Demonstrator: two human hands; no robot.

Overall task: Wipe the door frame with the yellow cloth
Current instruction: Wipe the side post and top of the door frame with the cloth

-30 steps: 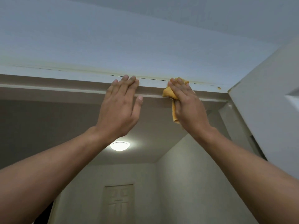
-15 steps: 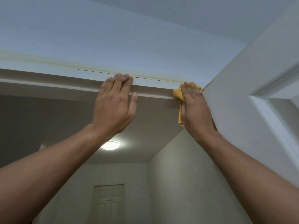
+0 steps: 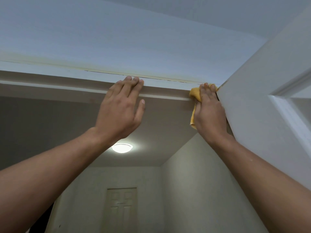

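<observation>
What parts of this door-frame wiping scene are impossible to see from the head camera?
- Most of the yellow cloth: covered by the right hand.
- Top ledge of the door frame: camera looks up from below.
- Frame's right corner: hidden behind the open door.
- Left hand palm: faces away.

Two hands raised: left hand (image 3: 119, 110), right hand (image 3: 209, 109). One yellow cloth (image 3: 195, 95). One door frame (image 3: 67, 81) overhead. One open white door (image 3: 262, 105) at the right edge. One round ceiling light (image 3: 122, 147), lit. One panelled door (image 3: 122, 211) at the far end, closed. Two bare forearms.
</observation>
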